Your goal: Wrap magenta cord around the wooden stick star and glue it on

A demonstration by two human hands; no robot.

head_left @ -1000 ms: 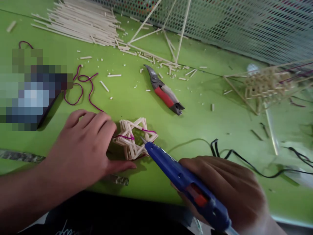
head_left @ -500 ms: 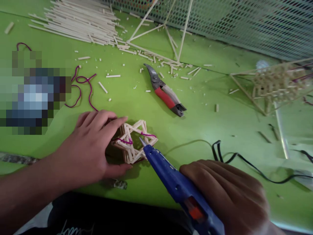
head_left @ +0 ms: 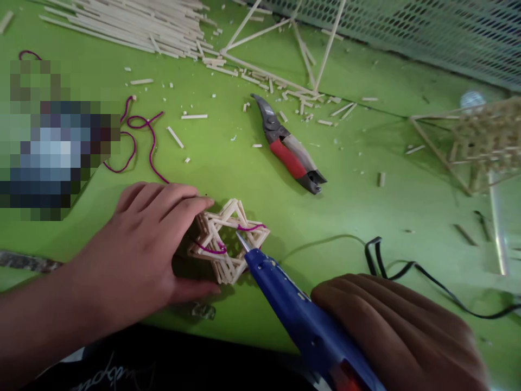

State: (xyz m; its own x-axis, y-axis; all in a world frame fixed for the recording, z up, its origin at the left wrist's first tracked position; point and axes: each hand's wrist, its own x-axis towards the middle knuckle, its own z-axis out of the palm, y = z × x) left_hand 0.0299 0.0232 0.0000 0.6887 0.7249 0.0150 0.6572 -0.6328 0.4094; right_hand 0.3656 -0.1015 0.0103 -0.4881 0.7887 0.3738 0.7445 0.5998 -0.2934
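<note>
My left hand [head_left: 150,244] is closed around the left side of a small star-shaped frame [head_left: 217,228] built of stacked wooden sticks, thumb at the near side and fingers at the far side. Purple string [head_left: 209,250] lies across the star's top in two places. In my right hand [head_left: 399,326] is a blue hot glue gun [head_left: 285,304], gripped from above. Its metal nozzle points into the star's opening, near the string end. Whether the nozzle touches the sticks I cannot tell. The glue gun's rear end runs out of view at the bottom.
Red-handled pruning shears [head_left: 288,152] lie beyond the star. A pile of thin sticks [head_left: 134,27], cut bits and a triangular stick frame [head_left: 264,70] are at the back. A larger stick structure [head_left: 480,136] stands at right, near a black cord [head_left: 431,282]. A perforated basket [head_left: 407,32] lines the far edge.
The view has shifted somewhat, so most table items sit further right. My left hand still holds the star, and the glue gun's nozzle remains over its opening.
</note>
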